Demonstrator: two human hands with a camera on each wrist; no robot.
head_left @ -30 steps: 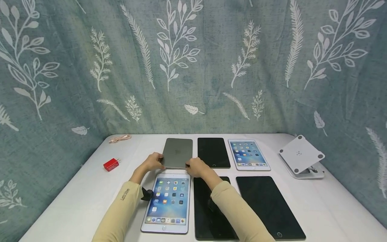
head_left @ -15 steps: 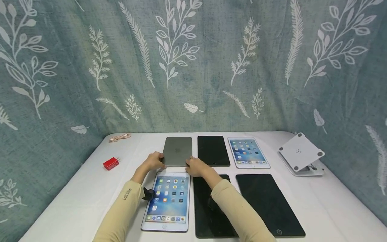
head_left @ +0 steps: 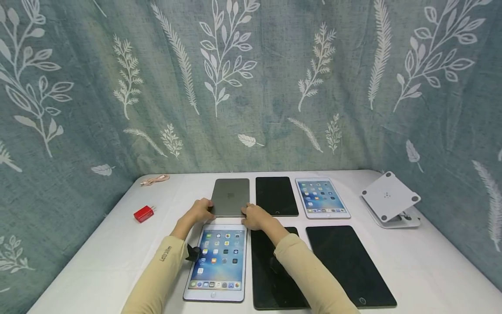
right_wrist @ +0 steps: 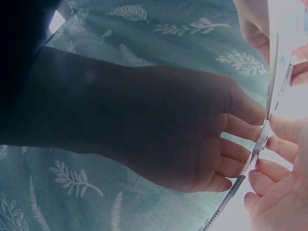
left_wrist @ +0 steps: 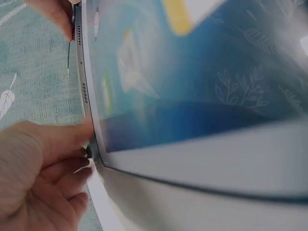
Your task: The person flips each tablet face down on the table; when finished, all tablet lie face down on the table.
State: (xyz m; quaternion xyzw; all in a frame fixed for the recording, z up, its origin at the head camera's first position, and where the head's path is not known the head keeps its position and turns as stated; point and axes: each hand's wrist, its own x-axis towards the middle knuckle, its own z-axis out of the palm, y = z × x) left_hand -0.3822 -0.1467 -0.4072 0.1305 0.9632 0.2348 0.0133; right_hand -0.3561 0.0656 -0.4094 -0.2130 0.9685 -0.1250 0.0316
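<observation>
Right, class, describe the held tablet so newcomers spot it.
On the white table, find the back row of tablets. At its left end, the left hand and right hand grip a grey tablet. Unlike the others, it shows its back, not a screen.

Grey tablet (head_left: 230,197), rear face up, held at both near corners.
The unit was a slim, rectangular slab with rounded corners and a plain matte grey back; a faint mark showed near the middle of that face, too small to read. It lay directly beyond the white tablet (head_left: 217,261), just beside its far edge, with a narrow gap between the two. Its sides were roughly parallel to those of the white tablet, and it was not visibly rotated against it. Its narrow near edge, facing the white tablet, carried rows of small holes. Whether that edge was slightly raised could not be determined.
</observation>
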